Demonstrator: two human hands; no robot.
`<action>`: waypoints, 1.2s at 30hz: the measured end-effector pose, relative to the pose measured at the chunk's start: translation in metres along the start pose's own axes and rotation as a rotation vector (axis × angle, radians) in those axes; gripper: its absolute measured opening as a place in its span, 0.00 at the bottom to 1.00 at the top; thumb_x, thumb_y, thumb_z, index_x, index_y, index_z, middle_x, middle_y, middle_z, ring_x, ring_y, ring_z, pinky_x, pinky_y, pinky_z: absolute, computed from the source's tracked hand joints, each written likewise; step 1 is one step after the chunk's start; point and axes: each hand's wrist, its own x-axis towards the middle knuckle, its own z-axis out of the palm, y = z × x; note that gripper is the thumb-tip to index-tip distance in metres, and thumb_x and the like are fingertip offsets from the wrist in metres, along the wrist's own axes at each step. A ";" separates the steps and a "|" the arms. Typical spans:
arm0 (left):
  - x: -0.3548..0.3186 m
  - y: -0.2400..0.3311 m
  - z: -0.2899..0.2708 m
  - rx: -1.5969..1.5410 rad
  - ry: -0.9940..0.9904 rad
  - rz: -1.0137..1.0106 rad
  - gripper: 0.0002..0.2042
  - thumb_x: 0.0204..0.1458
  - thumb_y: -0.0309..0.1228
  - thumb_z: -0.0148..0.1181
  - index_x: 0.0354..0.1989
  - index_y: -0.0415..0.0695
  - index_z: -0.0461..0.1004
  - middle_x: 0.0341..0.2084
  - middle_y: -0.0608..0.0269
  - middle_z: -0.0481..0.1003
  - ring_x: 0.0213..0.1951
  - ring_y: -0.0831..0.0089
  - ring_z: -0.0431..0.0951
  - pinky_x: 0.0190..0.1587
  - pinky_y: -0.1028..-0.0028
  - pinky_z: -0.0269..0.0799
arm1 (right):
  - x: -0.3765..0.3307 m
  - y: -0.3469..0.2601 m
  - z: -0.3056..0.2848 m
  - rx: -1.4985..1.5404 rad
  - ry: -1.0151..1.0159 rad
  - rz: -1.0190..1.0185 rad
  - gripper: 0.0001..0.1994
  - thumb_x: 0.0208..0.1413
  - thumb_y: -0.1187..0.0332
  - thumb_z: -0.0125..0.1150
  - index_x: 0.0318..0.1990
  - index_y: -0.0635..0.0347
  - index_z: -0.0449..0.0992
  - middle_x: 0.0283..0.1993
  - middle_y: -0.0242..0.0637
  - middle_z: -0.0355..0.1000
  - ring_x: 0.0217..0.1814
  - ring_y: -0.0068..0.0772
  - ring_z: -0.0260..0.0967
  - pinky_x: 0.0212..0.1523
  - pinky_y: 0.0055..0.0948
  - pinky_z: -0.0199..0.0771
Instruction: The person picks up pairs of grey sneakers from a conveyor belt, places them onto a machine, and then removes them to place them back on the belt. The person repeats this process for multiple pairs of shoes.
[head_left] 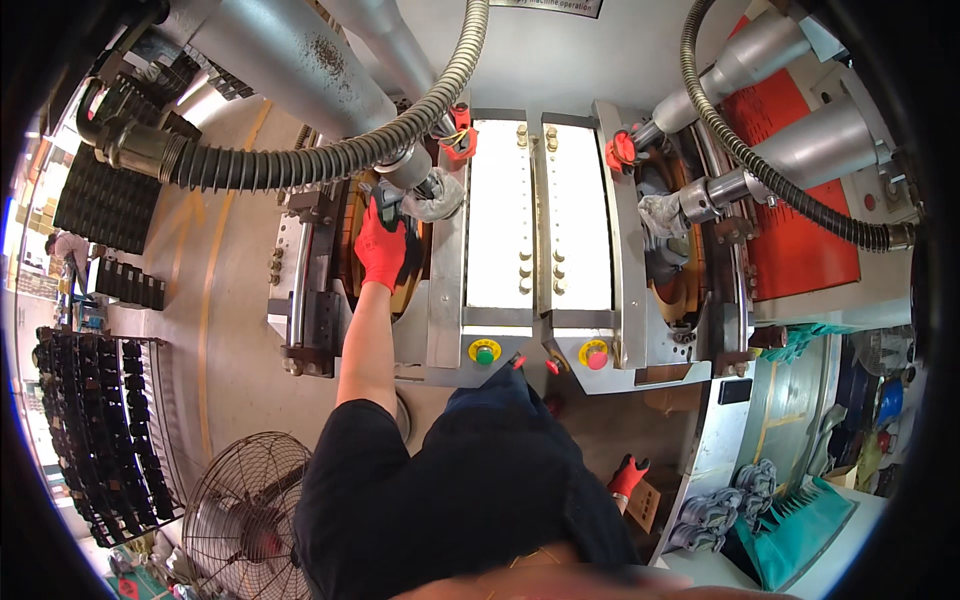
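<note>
My left hand (381, 246), in a red glove, reaches into the left bay of a machine. Its fingers close round a dark grey shoe-like piece (388, 194), mostly hidden by the glove, beneath a metal press rod with a cloudy plastic wrap (437, 196) on its end. Low on the right, my right hand (628, 476), also in a red glove, is held beside my body with thumb and fingers apart. It appears empty and is closest to a brown cardboard box (643, 504). In the right bay, a grey shoe-like piece (666, 258) sits under another wrapped rod.
Ribbed hoses (300, 168) and thick metal cylinders (290, 65) hang over the bays. Green (484, 354) and red (594, 355) buttons line the machine's front edge. A caged fan (245, 510) and black racks (95, 430) stand left. Grey bundles (705, 518) lie right.
</note>
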 end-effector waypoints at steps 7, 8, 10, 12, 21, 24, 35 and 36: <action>0.009 0.003 0.002 0.044 0.001 0.006 0.40 0.52 0.39 0.70 0.74 0.50 0.61 0.57 0.51 0.75 0.53 0.47 0.79 0.53 0.54 0.75 | -0.004 -0.004 0.029 -0.075 -0.103 0.082 0.36 0.62 0.79 0.57 0.77 0.57 0.53 0.59 0.39 0.66 0.51 0.31 0.68 0.51 0.29 0.75; 0.010 0.000 -0.001 0.034 -0.007 0.030 0.40 0.52 0.40 0.70 0.74 0.49 0.61 0.57 0.51 0.75 0.53 0.47 0.79 0.52 0.54 0.76 | -0.002 -0.008 0.037 -0.063 -0.120 0.082 0.36 0.62 0.79 0.57 0.77 0.57 0.53 0.61 0.40 0.66 0.53 0.32 0.68 0.52 0.30 0.75; 0.009 -0.004 -0.004 0.032 -0.018 0.061 0.40 0.51 0.40 0.70 0.74 0.49 0.61 0.56 0.50 0.76 0.52 0.47 0.79 0.52 0.54 0.76 | 0.004 -0.018 0.049 -0.006 -0.164 -0.013 0.36 0.63 0.79 0.57 0.77 0.56 0.53 0.64 0.43 0.65 0.57 0.34 0.67 0.56 0.31 0.74; 0.010 -0.010 -0.008 0.053 -0.011 0.076 0.40 0.51 0.40 0.70 0.74 0.49 0.61 0.55 0.49 0.76 0.53 0.48 0.79 0.53 0.54 0.76 | 0.002 -0.027 0.060 -0.025 -0.209 -0.096 0.35 0.63 0.79 0.57 0.77 0.57 0.53 0.68 0.44 0.63 0.61 0.35 0.66 0.60 0.32 0.73; 0.001 0.009 -0.018 -0.097 -0.010 -0.046 0.46 0.50 0.46 0.71 0.76 0.43 0.54 0.65 0.40 0.66 0.64 0.44 0.69 0.65 0.54 0.68 | 0.008 -0.061 0.091 -0.295 -0.339 -0.387 0.28 0.64 0.76 0.56 0.72 0.72 0.60 0.72 0.52 0.64 0.73 0.44 0.63 0.73 0.38 0.62; -0.037 0.026 -0.017 -0.145 0.180 -0.037 0.47 0.48 0.41 0.72 0.76 0.41 0.54 0.72 0.31 0.54 0.72 0.36 0.57 0.72 0.51 0.56 | 0.027 -0.097 0.130 -0.236 -0.379 -0.559 0.24 0.64 0.76 0.55 0.68 0.73 0.66 0.66 0.51 0.70 0.67 0.44 0.69 0.68 0.36 0.67; -0.249 0.139 -0.007 0.097 -0.295 0.355 0.44 0.50 0.51 0.70 0.73 0.43 0.60 0.71 0.44 0.59 0.74 0.43 0.53 0.76 0.48 0.48 | -0.034 -0.304 0.317 -0.223 -0.704 -0.946 0.28 0.64 0.73 0.59 0.70 0.72 0.63 0.68 0.51 0.69 0.67 0.43 0.68 0.71 0.39 0.64; -0.246 0.145 -0.008 0.123 -0.317 0.362 0.45 0.50 0.51 0.70 0.73 0.43 0.60 0.71 0.45 0.59 0.74 0.44 0.54 0.75 0.49 0.48 | -0.020 -0.310 0.338 -0.357 -0.676 -1.025 0.30 0.64 0.71 0.61 0.71 0.72 0.62 0.69 0.53 0.67 0.69 0.46 0.67 0.72 0.41 0.63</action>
